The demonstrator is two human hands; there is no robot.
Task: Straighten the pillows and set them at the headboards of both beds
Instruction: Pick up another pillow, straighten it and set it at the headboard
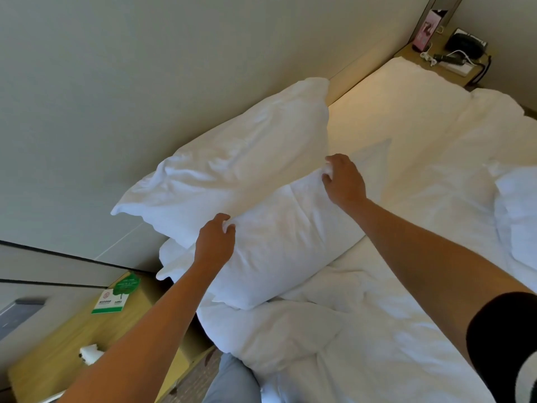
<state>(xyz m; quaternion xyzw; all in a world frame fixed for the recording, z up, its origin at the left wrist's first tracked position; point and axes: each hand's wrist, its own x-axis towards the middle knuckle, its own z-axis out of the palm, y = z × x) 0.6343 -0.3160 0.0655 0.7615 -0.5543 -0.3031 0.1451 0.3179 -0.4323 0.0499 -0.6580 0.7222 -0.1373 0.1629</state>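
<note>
Two white pillows lie at the head of the bed. The back pillow (232,158) leans against the padded headboard (145,82). The front pillow (284,237) rests in front of it, partly on the rumpled duvet (334,338). My left hand (215,242) pinches the front pillow's top edge near its left end. My right hand (344,180) grips the same edge near its right end. A third white pillow (520,210) shows at the right edge of the view.
A wooden nightstand (58,359) at lower left holds green cards (116,295) and a tissue (90,354). A far nightstand (453,71) at top right carries a black phone (467,45), cables and a pink card. Bare sheet (392,112) lies beside the pillows.
</note>
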